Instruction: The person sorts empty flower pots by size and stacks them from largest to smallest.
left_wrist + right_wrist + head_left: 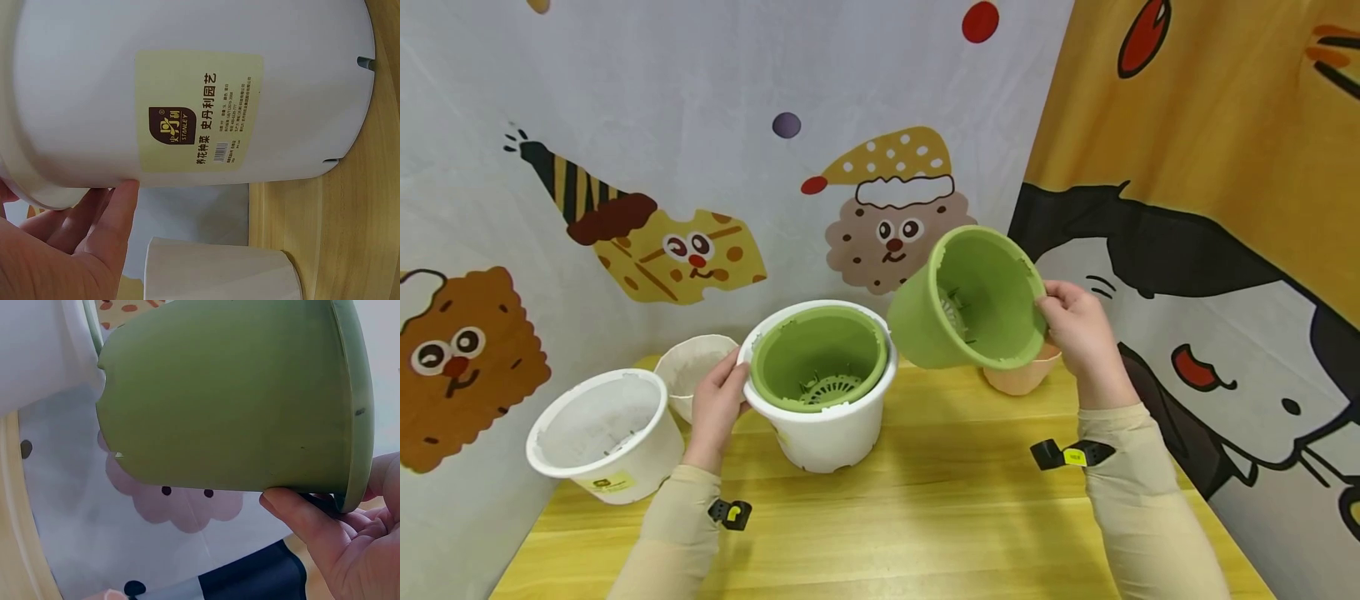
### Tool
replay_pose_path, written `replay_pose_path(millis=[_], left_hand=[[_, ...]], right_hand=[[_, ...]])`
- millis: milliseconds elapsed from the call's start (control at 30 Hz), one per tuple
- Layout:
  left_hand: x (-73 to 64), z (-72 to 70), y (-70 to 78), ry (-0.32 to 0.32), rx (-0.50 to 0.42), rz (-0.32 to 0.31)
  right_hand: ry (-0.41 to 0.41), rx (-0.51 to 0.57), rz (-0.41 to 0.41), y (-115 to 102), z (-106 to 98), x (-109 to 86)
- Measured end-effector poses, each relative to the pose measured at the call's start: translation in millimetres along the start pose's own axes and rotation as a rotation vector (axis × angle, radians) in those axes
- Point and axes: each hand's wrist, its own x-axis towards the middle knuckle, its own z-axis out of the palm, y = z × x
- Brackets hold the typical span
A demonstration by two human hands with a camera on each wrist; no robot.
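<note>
My left hand (718,404) holds the left rim of a white flowerpot (838,437) standing on the table. In the left wrist view its fingers reach under that rim, beside a pale yellow label (200,112). Inside this pot sits a green flowerpot (816,342) with a slotted bottom. My right hand (1078,333) grips the rim of another green flowerpot (917,321), raised to the right of the white one and tilted so its mouth faces right and toward me. The right wrist view shows this pot's side (231,406), with fingers beneath the rim.
At the left of the wooden table (865,533) stands a second white flowerpot (658,458), with a cream pot (692,354) behind it. A peach-coloured pot (1022,379) is partly hidden behind the raised green one. Printed cloth (722,83) hangs close behind the table.
</note>
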Motion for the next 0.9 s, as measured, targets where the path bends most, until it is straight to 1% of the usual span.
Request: replay_pose_path(millis=[267, 533, 700, 900], left_hand=[[0.8, -0.2, -1.2, 0.008, -0.001, -0.002], [1.4, -0.2, -1.0, 0.01, 0.008, -0.008], [1.4, 0.0, -0.9, 0.011, -0.003, -0.009], [1.8, -0.5, -1.2, 0.01, -0.007, -0.002]], right_hand=[[-0.006, 0.043, -0.037, -10, 9, 2.1], [-0.02, 0.087, -0.056, -16, 20, 4.8], [-0.028, 0.123, -0.062, -21, 27, 7.4], [-0.026, 0.125, -0.064, -25, 34, 10.4]])
